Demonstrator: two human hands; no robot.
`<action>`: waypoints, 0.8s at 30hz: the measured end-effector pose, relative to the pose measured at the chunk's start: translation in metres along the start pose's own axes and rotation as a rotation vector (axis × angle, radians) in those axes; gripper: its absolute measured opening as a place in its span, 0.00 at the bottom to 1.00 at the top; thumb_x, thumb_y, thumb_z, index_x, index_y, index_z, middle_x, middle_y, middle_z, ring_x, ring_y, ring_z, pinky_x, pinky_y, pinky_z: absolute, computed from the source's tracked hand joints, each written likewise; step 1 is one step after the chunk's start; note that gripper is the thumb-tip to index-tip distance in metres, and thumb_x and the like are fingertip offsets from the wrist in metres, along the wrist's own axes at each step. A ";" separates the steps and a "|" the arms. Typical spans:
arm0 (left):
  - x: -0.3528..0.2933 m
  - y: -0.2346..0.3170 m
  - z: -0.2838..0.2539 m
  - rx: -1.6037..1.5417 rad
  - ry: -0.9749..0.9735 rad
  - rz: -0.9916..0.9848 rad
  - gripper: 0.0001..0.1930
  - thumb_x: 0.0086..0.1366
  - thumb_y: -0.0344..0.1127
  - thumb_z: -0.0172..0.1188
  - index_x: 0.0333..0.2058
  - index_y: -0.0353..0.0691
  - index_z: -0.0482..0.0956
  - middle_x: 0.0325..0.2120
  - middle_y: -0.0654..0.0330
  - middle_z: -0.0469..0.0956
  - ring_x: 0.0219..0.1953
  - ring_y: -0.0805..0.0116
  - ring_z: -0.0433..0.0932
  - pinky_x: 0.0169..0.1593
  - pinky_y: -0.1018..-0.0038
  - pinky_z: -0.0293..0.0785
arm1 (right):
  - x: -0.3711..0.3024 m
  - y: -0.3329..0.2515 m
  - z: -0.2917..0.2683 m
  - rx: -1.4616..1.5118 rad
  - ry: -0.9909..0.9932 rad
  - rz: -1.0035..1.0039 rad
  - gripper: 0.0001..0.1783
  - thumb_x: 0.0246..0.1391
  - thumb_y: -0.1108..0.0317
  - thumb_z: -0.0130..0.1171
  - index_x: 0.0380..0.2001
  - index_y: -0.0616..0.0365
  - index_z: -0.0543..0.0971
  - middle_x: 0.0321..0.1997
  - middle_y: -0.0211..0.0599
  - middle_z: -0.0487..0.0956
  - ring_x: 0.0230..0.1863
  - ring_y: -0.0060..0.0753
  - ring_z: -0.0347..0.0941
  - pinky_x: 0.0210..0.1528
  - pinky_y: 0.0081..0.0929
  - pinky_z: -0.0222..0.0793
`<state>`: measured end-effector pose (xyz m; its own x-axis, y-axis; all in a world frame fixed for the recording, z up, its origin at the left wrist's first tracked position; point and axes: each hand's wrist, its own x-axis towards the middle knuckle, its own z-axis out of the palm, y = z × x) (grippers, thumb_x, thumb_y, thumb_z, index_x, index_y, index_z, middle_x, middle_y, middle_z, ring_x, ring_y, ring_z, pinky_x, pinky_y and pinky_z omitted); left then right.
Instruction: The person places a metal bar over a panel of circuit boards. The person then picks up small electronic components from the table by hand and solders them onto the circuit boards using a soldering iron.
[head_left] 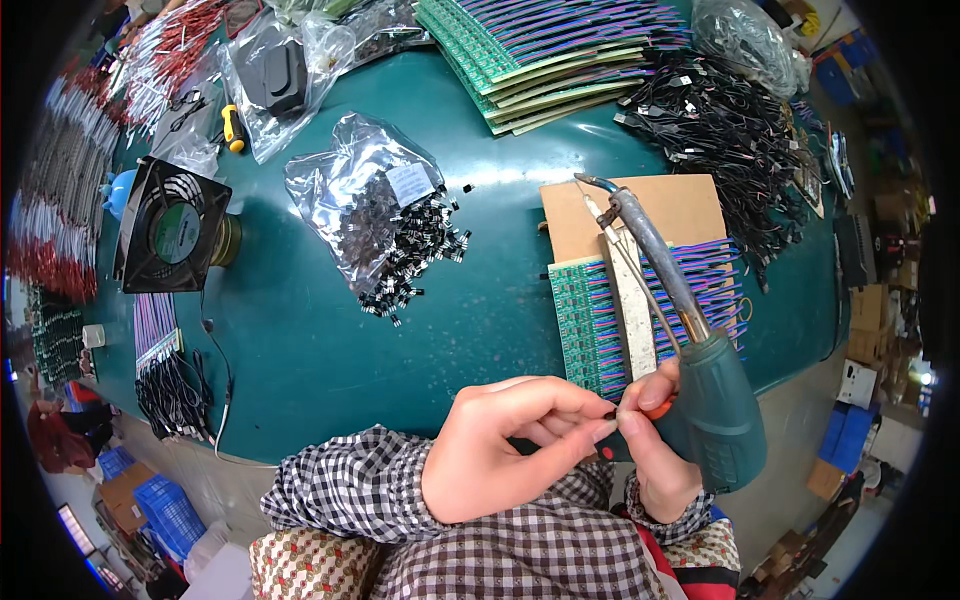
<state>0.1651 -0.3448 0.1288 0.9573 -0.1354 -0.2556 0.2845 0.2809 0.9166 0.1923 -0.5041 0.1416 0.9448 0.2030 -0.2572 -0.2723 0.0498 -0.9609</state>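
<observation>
My left hand (500, 440) is closed in front of me, pinching a small black part (610, 414) between thumb and fingertip. The tips of my right hand (655, 440) meet it there. That same right hand holds a green-handled soldering gun (715, 410), its metal tube pointing away from me and a finger by its orange trigger. Below the tube lies a pale metal bar (630, 305), across a green circuit board panel (575, 320) with rows of blue, pink and black wires. A brown cardboard sheet (670, 205) sits beyond the panel.
Small black connectors (425, 235) spill from a silver bag (345, 190) mid-table. A black fan (172, 228) stands left, near a yellow screwdriver (233, 130). Stacked wired boards (520, 75) and a heap of black cables (710, 130) lie at the back right.
</observation>
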 end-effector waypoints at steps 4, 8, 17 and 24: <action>0.001 -0.003 0.001 -0.062 0.033 -0.123 0.06 0.56 0.21 0.55 0.34 0.28 0.72 0.29 0.55 0.77 0.29 0.75 0.77 0.34 0.82 0.74 | 0.003 0.002 0.001 -0.075 -0.012 -0.007 0.23 0.38 0.83 0.56 0.41 0.62 0.63 0.30 0.33 0.65 0.30 0.27 0.66 0.33 0.24 0.65; 0.010 -0.016 -0.011 0.079 0.117 0.010 0.06 0.58 0.25 0.55 0.33 0.31 0.70 0.30 0.57 0.76 0.34 0.76 0.75 0.37 0.79 0.72 | 0.003 0.000 -0.005 0.017 -0.004 -0.013 0.22 0.46 0.66 0.54 0.44 0.64 0.62 0.30 0.33 0.65 0.29 0.30 0.67 0.29 0.23 0.66; 0.056 -0.042 -0.037 -0.219 0.286 -0.166 0.08 0.60 0.30 0.52 0.34 0.30 0.70 0.29 0.54 0.76 0.30 0.69 0.77 0.34 0.78 0.76 | -0.030 0.010 -0.049 0.143 -0.039 0.138 0.37 0.44 0.47 0.58 0.47 0.65 0.61 0.42 0.44 0.66 0.43 0.40 0.70 0.39 0.31 0.73; 0.063 -0.046 -0.039 -0.256 0.263 -0.218 0.08 0.59 0.30 0.54 0.32 0.29 0.71 0.26 0.54 0.76 0.27 0.69 0.77 0.31 0.78 0.76 | -0.044 0.026 -0.050 0.040 0.013 0.192 0.32 0.44 0.49 0.59 0.40 0.67 0.65 0.40 0.47 0.67 0.39 0.38 0.71 0.38 0.29 0.72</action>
<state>0.2144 -0.3292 0.0586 0.8443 0.0198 -0.5354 0.4542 0.5036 0.7349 0.1531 -0.5606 0.1231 0.8768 0.1999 -0.4373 -0.4549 0.0501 -0.8891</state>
